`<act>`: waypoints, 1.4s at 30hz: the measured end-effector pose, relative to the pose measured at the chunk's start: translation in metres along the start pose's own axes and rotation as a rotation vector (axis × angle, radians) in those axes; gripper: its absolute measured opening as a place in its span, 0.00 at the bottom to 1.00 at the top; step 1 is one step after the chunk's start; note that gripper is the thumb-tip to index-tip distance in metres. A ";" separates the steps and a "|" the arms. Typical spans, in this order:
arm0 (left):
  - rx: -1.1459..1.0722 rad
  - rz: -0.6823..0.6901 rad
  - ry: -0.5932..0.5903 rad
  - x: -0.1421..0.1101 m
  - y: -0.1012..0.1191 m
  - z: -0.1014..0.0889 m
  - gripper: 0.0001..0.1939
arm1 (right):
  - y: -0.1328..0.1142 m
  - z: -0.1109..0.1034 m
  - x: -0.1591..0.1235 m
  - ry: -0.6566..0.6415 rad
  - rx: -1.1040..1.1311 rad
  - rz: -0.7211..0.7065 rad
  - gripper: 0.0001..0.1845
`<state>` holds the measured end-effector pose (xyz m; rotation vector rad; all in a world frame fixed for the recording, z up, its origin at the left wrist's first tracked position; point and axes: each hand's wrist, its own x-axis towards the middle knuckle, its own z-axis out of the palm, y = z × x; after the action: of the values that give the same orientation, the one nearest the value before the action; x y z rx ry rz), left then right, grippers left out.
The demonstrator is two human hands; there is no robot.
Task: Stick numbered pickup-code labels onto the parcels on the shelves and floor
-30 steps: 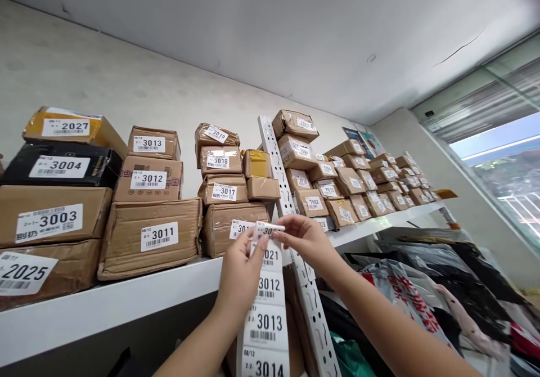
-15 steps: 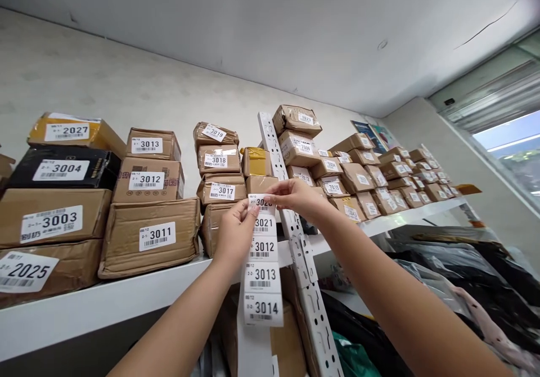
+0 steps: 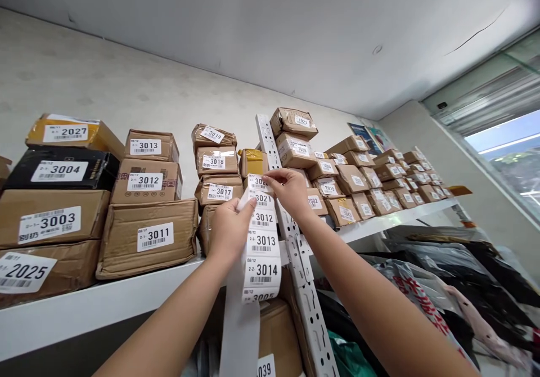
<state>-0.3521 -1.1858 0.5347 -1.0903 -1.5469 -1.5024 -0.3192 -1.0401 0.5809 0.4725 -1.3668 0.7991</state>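
A long white strip of number labels [image 3: 261, 245] hangs in front of the shelf, printed 3021, 3012, 3013 and 3014 downwards, its lower part curling back into a pale backing tail. My left hand [image 3: 226, 226] is closed on the strip's left edge, thumb on the front near 3021. The thumb and fingers of my right hand [image 3: 290, 190] pinch the right side of the top label, covering its last digit. Behind my hands stands a brown box with yellow tape [image 3: 254, 162]. Left of it is a stack with a box marked 3018 [image 3: 217, 161].
A white shelf [image 3: 126, 290] carries several stacks of labelled cartons, including a large box marked 3011 [image 3: 145, 239]. A slotted white upright [image 3: 310, 304] rises behind my right wrist. Bagged parcels [image 3: 447, 259] lie on the lower level at right.
The strip and both hands have shifted slightly upward. More of the strip shows at the bottom, where a label marked 3005 has come into view, and the backing tail has swung left.
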 end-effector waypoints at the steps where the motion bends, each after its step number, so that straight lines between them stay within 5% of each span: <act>1: 0.002 0.001 -0.036 -0.002 0.000 -0.004 0.17 | 0.002 -0.001 0.004 -0.021 -0.068 0.009 0.06; 7: -0.103 0.006 -0.219 -0.013 -0.006 -0.022 0.17 | 0.007 -0.003 0.009 -0.145 -0.322 -0.016 0.03; 13: -0.156 0.054 -0.215 -0.016 -0.013 -0.026 0.17 | -0.008 -0.007 -0.004 -0.110 -0.727 -0.143 0.25; 16: -0.149 0.098 -0.211 -0.013 -0.013 -0.023 0.16 | -0.014 -0.014 -0.007 -0.271 -0.436 -0.149 0.09; 20: -0.158 0.077 -0.187 -0.005 -0.010 -0.015 0.18 | -0.018 -0.022 -0.016 -0.463 0.211 0.080 0.16; 25: -0.385 -0.001 -0.047 0.005 -0.001 0.005 0.14 | -0.019 -0.019 -0.026 -0.331 0.336 0.183 0.16; 29: -0.244 0.080 0.117 0.012 0.003 0.018 0.13 | -0.017 -0.012 -0.028 -0.196 0.354 0.242 0.16; 33: -0.068 0.082 0.262 0.014 0.005 0.021 0.18 | -0.019 -0.005 -0.022 -0.151 0.246 0.107 0.08; 38: -0.104 0.107 0.196 0.004 0.008 0.014 0.23 | -0.028 -0.013 0.033 -0.055 -0.013 -0.166 0.03; 42: -0.124 0.103 0.097 -0.011 0.009 0.005 0.24 | -0.029 -0.015 0.087 -0.318 -0.322 -0.391 0.06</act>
<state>-0.3390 -1.1821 0.5280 -1.1318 -1.3272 -1.5739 -0.2872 -1.0294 0.6672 0.6041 -1.5953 0.1817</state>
